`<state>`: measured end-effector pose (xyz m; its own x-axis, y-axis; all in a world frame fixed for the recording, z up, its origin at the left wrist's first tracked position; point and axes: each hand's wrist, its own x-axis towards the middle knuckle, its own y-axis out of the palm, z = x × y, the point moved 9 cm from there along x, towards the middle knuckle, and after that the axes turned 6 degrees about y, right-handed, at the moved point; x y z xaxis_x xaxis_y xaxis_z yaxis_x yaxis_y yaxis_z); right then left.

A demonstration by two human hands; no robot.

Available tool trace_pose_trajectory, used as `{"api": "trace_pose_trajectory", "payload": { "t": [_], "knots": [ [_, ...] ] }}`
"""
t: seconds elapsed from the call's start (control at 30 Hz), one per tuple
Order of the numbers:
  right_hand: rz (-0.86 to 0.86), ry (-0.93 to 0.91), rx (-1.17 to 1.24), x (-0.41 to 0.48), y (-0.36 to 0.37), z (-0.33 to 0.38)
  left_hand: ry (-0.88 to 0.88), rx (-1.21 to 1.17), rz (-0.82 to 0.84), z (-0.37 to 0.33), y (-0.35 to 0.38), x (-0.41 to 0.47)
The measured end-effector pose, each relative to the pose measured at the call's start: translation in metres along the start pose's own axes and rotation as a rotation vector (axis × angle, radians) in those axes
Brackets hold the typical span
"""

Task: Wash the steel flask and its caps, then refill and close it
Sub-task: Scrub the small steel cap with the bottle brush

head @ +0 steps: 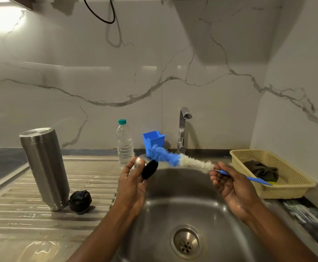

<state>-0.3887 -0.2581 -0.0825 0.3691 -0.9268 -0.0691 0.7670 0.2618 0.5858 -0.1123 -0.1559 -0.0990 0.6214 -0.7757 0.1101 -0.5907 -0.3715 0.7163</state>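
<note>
Over the steel sink (182,201) my left hand (133,182) grips the steel cup-cap (150,169), my right hand (233,188) the blue-white bottle brush (173,159); I judge refilling remains

Grips cap (149,169) with left hand (133,182), pinches brush (173,159) handle with right hand (233,188), bristles against cap, over sink (192,205). Has flask (44,167) inverted on drainboard (22,214), stopper (80,201) just beside.

The drainboard (22,214) bears the flask (44,167), apparently upended, a black cap (80,201) and a bottle (124,144).
</note>
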Motion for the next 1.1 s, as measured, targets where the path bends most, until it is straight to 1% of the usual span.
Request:
{"api": "trace_pose_trajectory", "payload": {
  "t": [0.1,0.17,0.3,0.47,0.6,0.7,0.77,0.9,1.1],
  "knots": [
    [0.058,0.037,-0.023,-0.002,0.013,-0.012,-0.034,0.094,0.058,0.012,0.011,-0.008],
    [0.066,0.026,-0.037,-0.004,0.016,-0.008,-0.021,0.070,0.060,0.010,0.011,-0.006],
    [-0.014,-0.015,0.018,-0.003,0.001,0.006,-0.031,0.015,0.057,0.005,0.007,-0.003],
    [0.035,0.007,0.005,-0.003,0.010,-0.004,-0.058,-0.013,0.093,0.007,0.013,-0.008],
    [-0.031,-0.033,0.015,-0.001,-0.002,0.007,-0.028,-0.043,0.081,-0.003,0.009,-0.004],
    [0.003,-0.010,-0.005,0.001,0.002,-0.007,-0.043,-0.025,0.098,0.004,0.012,-0.008],
    [0.028,0.001,-0.016,0.001,0.007,-0.011,-0.043,-0.034,0.082,0.004,0.012,-0.008],
    [-0.013,-0.015,0.010,-0.001,-0.003,-0.002,-0.034,-0.079,0.015,-0.001,0.004,-0.002],
    [0.033,0.031,0.032,-0.002,0.010,-0.013,-0.065,-0.090,0.006,0.011,0.004,-0.002]
  ]
}}
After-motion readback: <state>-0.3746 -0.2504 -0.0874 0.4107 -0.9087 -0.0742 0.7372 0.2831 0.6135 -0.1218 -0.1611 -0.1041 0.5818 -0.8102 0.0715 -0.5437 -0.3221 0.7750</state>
